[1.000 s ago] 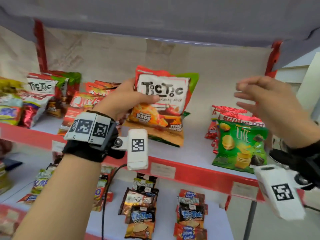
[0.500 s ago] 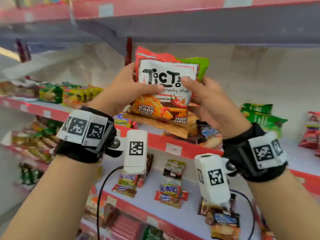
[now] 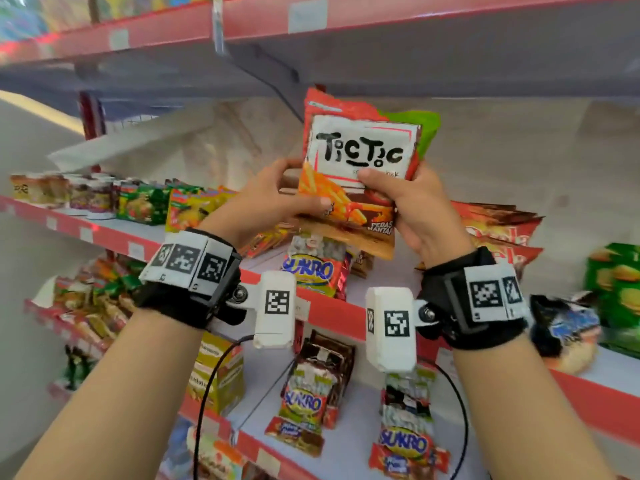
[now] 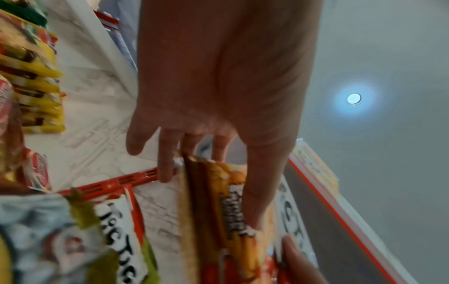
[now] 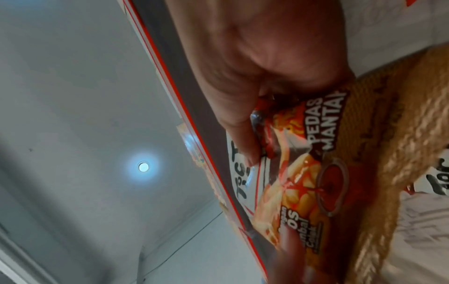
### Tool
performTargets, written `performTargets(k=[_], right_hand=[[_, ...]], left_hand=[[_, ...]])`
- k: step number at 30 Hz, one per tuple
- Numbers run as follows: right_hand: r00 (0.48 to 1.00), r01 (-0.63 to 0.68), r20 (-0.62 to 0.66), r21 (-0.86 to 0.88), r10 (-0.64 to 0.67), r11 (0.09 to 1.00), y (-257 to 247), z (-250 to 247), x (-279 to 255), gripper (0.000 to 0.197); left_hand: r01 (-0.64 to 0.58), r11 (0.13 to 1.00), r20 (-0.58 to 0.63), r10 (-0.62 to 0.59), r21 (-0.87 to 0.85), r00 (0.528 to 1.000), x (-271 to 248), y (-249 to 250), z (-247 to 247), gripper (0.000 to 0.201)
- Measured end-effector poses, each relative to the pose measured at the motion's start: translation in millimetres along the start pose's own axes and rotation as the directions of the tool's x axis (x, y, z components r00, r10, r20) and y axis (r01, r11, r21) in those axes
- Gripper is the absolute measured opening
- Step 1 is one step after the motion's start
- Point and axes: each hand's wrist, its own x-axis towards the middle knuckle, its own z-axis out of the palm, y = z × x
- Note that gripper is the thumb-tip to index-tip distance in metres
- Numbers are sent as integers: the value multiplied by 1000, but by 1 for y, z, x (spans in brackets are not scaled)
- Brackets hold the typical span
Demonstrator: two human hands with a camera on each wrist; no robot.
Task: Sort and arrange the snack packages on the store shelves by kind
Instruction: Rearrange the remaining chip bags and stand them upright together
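Note:
An orange-red Tic Tic snack bag [image 3: 360, 157] stands upright in front of the middle shelf, held from both sides. A second bag with a green corner [image 3: 420, 128] sits right behind it. My left hand [image 3: 304, 199] pinches the lower left edge, thumb on the front and fingers behind. My right hand [image 3: 391, 188] grips the right side, thumb across the white label. In the left wrist view my left hand [image 4: 209, 192] has its thumb on the bag [image 4: 218, 211]. The right wrist view shows my right hand [image 5: 245, 146] on the bag [image 5: 303, 173].
Sukro packs [image 3: 311, 268] lie on the shelf [image 3: 332, 310] below the held bags. Red chip bags [image 3: 498, 230] and green bags [image 3: 616, 282] are to the right, yellow and green packs [image 3: 194, 206] to the left. More Sukro packs [image 3: 405, 441] lie on the lower shelf.
My right hand came in from the right and took hold of the Tic Tic bags beside my left hand. The bags rose, and my view turned to another stretch of shelf.

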Motion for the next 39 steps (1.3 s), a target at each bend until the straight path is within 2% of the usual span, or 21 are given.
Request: performTargets(k=[2,4,8,11,13,14,18,20,23,24,27,28,33,36,39], right_hand=[[998,23,-63,13,-22,1000,8,-2,16,49],[994,44,-96,-5,-44,999,15,-5,29,51],[987,53,-148,-54,-61,997,28,-6,48,47],[984,47,-168,-76,-59,996,33,-4,58,45],[983,39,-175,-125,-61,991,36,-4,63,45],[975,35,-207,-189,-75,981,38,3,68,46],[972,37,-208,-321,-109,946,38,0,76,50],[969,28,-223,-339,-109,940,38,1,79,49],[971,21,-216,-350,-103,936,40,-5,82,47],[970,16,-220,-358,-101,933,41,-7,82,46],[967,13,-230,-391,-111,920,43,-10,82,51],[965,12,-235,-395,-113,918,43,-11,82,53],[978,-53,-206,-360,-24,932,52,-13,76,49],[980,-134,-181,-313,80,940,62,-14,68,41],[960,-266,-155,-263,231,927,73,-12,56,37]], left_hand=[[78,995,45,-81,53,996,9,-27,-8,62],[187,976,52,-194,109,980,13,-53,-13,78],[351,928,150,-367,121,918,16,-91,-14,116],[418,900,207,-436,123,876,23,-106,-14,127],[454,885,239,-465,102,853,27,-108,-15,122],[473,877,301,-475,82,827,33,-111,-21,116],[537,843,343,-495,-34,798,38,-113,-11,80],[539,841,364,-488,-48,793,41,-119,-11,73],[499,862,390,-431,-87,814,43,-125,-10,48],[492,864,389,-420,-105,820,43,-127,-10,48],[477,867,366,-402,-142,839,41,-131,-10,74],[468,870,368,-389,-155,845,41,-131,-11,77],[426,871,419,-302,-243,856,38,-129,-17,53],[421,866,428,-283,-271,858,37,-130,-17,54],[407,862,427,-260,-301,866,35,-132,-18,55]])
